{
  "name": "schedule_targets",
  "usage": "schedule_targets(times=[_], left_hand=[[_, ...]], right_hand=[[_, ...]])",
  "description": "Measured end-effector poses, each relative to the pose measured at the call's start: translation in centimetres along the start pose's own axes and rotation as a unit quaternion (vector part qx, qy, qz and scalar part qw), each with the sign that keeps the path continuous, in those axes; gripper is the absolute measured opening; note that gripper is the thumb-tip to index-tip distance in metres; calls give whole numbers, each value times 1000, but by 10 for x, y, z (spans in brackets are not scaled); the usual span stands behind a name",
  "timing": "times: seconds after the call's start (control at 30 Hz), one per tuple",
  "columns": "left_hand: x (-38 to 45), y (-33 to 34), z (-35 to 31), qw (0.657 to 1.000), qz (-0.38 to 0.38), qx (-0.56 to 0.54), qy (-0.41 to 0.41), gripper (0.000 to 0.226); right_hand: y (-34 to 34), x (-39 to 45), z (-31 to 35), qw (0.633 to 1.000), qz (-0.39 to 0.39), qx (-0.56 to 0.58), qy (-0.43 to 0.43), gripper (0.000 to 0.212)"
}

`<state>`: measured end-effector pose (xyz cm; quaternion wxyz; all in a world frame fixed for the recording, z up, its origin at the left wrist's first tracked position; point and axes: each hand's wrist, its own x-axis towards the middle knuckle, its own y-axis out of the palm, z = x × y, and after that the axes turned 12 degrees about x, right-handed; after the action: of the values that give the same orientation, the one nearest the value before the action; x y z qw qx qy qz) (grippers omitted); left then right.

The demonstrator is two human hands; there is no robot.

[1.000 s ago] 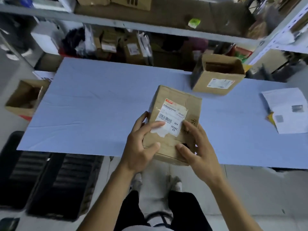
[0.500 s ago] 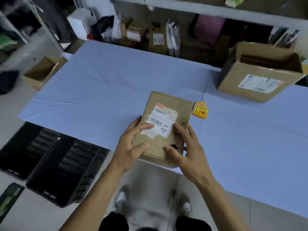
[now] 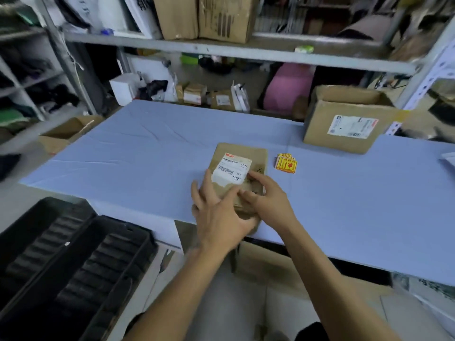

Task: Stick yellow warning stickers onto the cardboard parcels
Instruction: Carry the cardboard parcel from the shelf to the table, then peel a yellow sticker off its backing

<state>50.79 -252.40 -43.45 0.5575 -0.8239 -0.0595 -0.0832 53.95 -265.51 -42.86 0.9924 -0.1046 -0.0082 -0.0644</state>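
Observation:
A flat cardboard parcel point(image 3: 256, 153) with a white shipping label lies on the blue table point(image 3: 138, 158) near its front edge. My left hand point(image 3: 219, 215) grips the parcel's near left side, thumb on top. My right hand point(image 3: 268, 200) holds its near right corner, fingers resting on the top by the label. A small stack of yellow warning stickers point(image 3: 285, 163) with red print lies on the table just right of the parcel, untouched.
An open cardboard box point(image 3: 344, 119) with a label stands at the back right of the table. Metal shelving point(image 3: 221, 49) packed with boxes runs behind. Black plastic crates point(image 3: 73, 267) sit on the floor at left, beside an open carton point(image 3: 69, 131).
Both hands have brought the parcel from over the table's edge onto the table, next to the yellow stickers. The view has swung up and left, showing the shelves.

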Motion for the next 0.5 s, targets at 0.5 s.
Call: schedule_targets(times=[0.5], left_hand=[[83,-5,93,981,52,-168,79,74]], right_hand=[[-48,65,-25,984,69,-150,-60,78]])
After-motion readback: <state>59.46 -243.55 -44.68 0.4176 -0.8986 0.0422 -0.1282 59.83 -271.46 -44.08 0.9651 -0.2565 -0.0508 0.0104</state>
